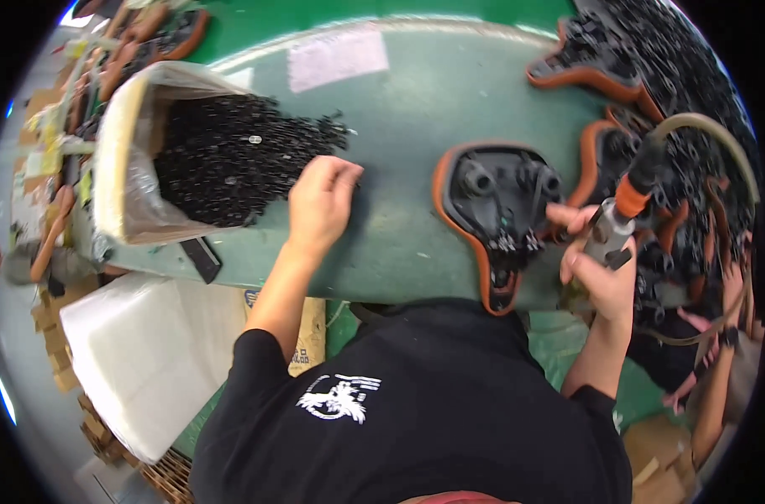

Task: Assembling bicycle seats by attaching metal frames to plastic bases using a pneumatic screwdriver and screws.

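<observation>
My left hand (322, 202) is at the right edge of a heap of small black parts (223, 155), its fingers curled together; what they hold, if anything, is hidden. The heap spills onto the table from a lined bin lying on its side. In my right hand (599, 273) is an air screwdriver (611, 231) with an orange band and a hose. Left of that hand, a brown-edged bicycle saddle (496, 197) lies underside up, nose toward me. Its dark underside shows two round sockets, with small black pieces near the narrow part.
The bin (118, 168) stands at the table's left, with a black flat object (202, 259) by it. More saddles (588, 63) and a mass of black parts (693, 67) fill the right. A pale hose (718, 126) arches there. Another person's arm (718, 378) is at lower right.
</observation>
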Motion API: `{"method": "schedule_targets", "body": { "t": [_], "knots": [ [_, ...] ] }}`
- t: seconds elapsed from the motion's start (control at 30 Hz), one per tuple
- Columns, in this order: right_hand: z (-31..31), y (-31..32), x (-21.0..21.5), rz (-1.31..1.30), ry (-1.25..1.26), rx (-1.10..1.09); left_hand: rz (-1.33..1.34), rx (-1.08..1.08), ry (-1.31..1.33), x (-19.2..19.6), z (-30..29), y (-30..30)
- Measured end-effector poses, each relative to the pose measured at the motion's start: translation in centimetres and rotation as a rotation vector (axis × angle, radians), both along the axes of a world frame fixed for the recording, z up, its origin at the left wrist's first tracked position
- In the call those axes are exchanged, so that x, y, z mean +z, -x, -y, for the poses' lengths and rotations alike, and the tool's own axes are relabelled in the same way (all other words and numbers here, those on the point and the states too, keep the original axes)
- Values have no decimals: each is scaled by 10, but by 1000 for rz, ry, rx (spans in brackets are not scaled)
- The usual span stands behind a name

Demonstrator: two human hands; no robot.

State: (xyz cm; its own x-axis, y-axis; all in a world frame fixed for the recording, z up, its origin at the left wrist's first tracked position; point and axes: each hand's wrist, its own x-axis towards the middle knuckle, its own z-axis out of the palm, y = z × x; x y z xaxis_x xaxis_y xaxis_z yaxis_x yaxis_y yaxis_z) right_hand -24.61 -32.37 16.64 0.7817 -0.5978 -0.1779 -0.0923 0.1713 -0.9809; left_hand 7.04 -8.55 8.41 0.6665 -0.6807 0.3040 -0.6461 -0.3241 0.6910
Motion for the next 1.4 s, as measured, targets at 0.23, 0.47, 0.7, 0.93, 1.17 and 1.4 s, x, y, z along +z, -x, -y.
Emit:
{"method": "schedule_targets", "body": {
  "t": [0.23, 0.47, 0.7, 0.93, 1.17, 1.4],
  "knots": [
    [-23, -32, 42, 837, 211, 63, -960, 5, 491, 2, 25, 33],
    [-32, -55, 55, 1002, 267, 241, -1819, -524, 574, 31, 31, 112],
    [-30, -40, 71, 856, 255, 256, -1518, -666, 653, 22, 48, 126],
    [-22, -48, 66, 929, 432, 320, -193, -810, 510, 30, 76, 75],
    [-7, -70, 47, 766, 696, 415, 155, -448, 259, -5, 98, 58],
    [-25, -89, 27, 661, 588, 257, 16, -388, 277, -16, 98, 64]
  ]
}}
